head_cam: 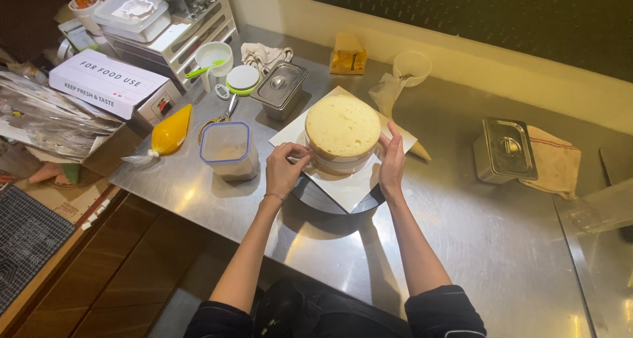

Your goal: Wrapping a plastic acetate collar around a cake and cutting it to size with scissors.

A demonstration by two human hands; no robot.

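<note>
Round sponge cake [342,127] on white square board [343,180], atop turntable [310,196], mid steel counter [461,246]. Left hand [283,170] pinching clear collar strip [330,161]; right hand [391,163] open, flat against cake side. Best kept taut, level, snug all round.

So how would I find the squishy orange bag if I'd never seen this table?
Start at the round pale cake on the white board in the middle of the steel counter. Go left past the clear tub with the blue rim. The orange piping bag lies flat there, near the counter's edge: it is the only bright orange, cone-shaped thing.
</note>
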